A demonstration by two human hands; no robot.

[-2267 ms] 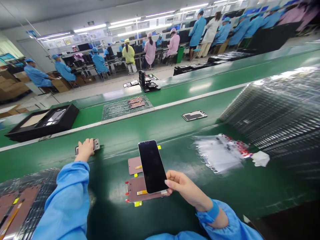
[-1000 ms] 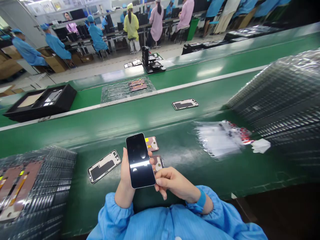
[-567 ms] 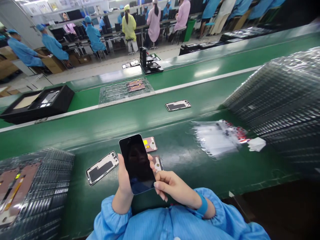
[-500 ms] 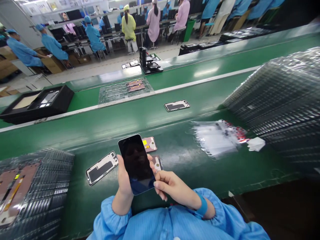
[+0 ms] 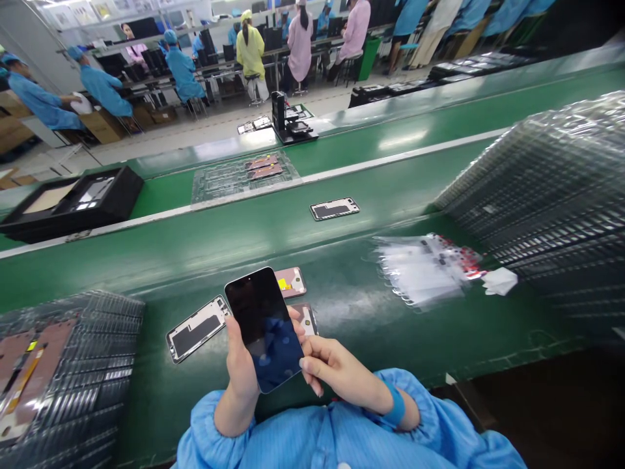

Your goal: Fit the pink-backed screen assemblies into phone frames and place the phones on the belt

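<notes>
Left hand [image 5: 241, 365] clamped on black glossy rectangular phone panel [image 5: 263, 329] above dark-green worktop [image 5: 361, 339]; right hand [image 5: 334, 370] pinching its lower right edge; underside hidden. Left, stacked clear plastic trays [image 5: 110, 355], cut off by frame: brown rectangular panels [image 5: 53, 358] in top one. Right, translucent plastic tray stack [image 5: 517, 195]: contents indistinct. Beyond, black rectangular box [image 5: 122, 192]: tan sheet [image 5: 51, 197], pale pieces [image 5: 95, 192] unclear. Flat clear plastic tray [image 5: 217, 185]: brown flat pieces [image 5: 264, 171].
</notes>
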